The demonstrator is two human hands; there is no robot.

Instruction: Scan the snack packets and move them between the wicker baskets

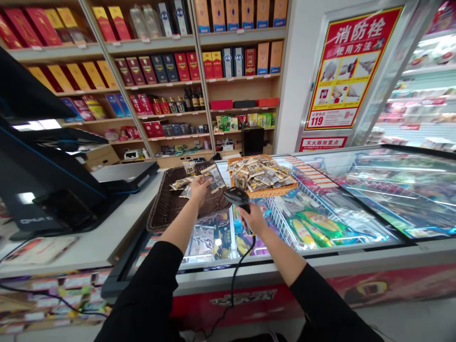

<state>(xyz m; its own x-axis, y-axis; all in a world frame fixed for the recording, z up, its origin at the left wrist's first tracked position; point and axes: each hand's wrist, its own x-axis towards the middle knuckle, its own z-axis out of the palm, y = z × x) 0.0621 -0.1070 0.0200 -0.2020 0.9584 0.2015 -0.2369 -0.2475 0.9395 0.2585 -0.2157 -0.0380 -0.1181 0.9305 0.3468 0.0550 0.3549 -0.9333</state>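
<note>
My right hand grips the handle of a black barcode scanner, its head pointing left over the freezer lid. A black cord hangs from the handle. My left hand is over a dark brown wicker basket, its fingers closed on a small clear-and-tan snack packet. A few similar packets lie in that basket, partly behind the hand. Just right of the scanner, an orange wicker basket is heaped with packets of the same look.
Both baskets sit on a glass-topped chest freezer with bagged goods inside. At left, a counter carries a dark checkout machine and a scale. Behind stand shelves of boxed bottles. The scanner cord drops down the freezer's front.
</note>
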